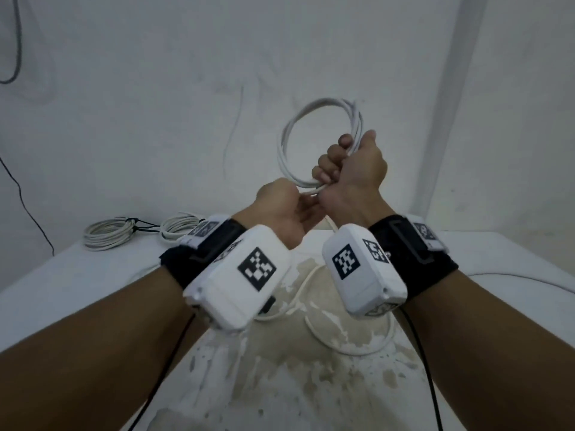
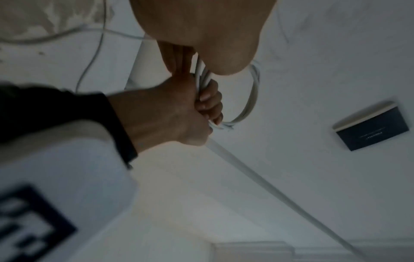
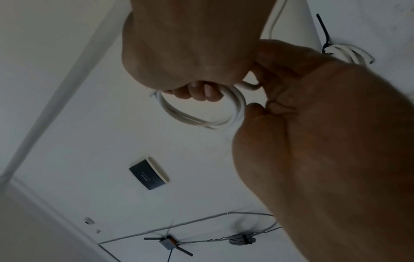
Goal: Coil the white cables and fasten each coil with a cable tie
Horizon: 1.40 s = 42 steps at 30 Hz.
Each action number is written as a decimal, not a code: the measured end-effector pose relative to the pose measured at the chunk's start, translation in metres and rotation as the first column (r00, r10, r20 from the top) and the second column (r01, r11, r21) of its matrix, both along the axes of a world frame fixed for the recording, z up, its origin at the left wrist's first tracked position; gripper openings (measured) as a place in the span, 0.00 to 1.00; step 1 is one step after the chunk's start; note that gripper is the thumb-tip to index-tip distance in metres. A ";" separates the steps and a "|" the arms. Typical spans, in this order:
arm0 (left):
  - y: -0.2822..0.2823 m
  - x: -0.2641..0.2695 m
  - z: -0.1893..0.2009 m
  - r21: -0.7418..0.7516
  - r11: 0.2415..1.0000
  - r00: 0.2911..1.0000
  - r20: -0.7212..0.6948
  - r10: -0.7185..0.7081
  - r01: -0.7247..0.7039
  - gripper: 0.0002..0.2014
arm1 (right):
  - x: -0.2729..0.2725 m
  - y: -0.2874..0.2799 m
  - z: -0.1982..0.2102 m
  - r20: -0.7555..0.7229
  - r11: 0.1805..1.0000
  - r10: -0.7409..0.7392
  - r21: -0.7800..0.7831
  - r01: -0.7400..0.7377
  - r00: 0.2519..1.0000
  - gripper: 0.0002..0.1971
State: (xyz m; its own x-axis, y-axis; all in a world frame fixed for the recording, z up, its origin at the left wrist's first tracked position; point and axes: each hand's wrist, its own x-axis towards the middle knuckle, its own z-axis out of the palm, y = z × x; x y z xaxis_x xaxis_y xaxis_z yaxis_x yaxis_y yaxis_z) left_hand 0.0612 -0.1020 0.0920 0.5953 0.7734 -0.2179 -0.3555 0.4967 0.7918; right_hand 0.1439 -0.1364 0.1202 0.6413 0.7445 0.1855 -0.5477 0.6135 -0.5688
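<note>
Strapped to both my wrists, nearest of all, sit white boxes with black square markers on black bands. Beyond them my right hand (image 1: 351, 175) is raised in front of me, its fingers (image 1: 329, 163) curled tight round the white cable coil (image 1: 311, 135), which stands up as a ring above my knuckles. Just beside it, touching at the heel, my left hand (image 1: 286, 209) pinches the strand of cable that trails from the coil; the left fingers are mostly hidden behind the palm, so exactly how they lie I cannot tell. Below my hands the loose cable (image 1: 351, 346) loops across the stained white table (image 1: 280, 368). Well off to the left of my left hand, two finished coils (image 1: 109, 233) lie on the table, each bound with a black cable tie (image 1: 140, 225), the nearer one partly behind my wristband.
</note>
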 end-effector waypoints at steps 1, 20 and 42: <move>-0.003 0.003 0.004 0.015 0.998 0.998 0.013 0.055 -0.055 0.16 | 0.000 -0.001 -0.002 -0.010 1.000 -0.011 -0.009 0.011 1.000 0.24; 0.003 0.021 0.042 0.173 0.943 0.952 -0.061 0.299 -0.285 0.14 | 0.044 -0.032 -0.001 -0.020 0.999 -0.033 -0.004 0.032 0.999 0.25; 0.039 -0.012 0.045 0.823 0.534 0.896 -0.074 0.437 -0.193 0.17 | 0.006 -0.014 -0.027 0.129 0.971 0.166 -0.197 -0.139 0.978 0.26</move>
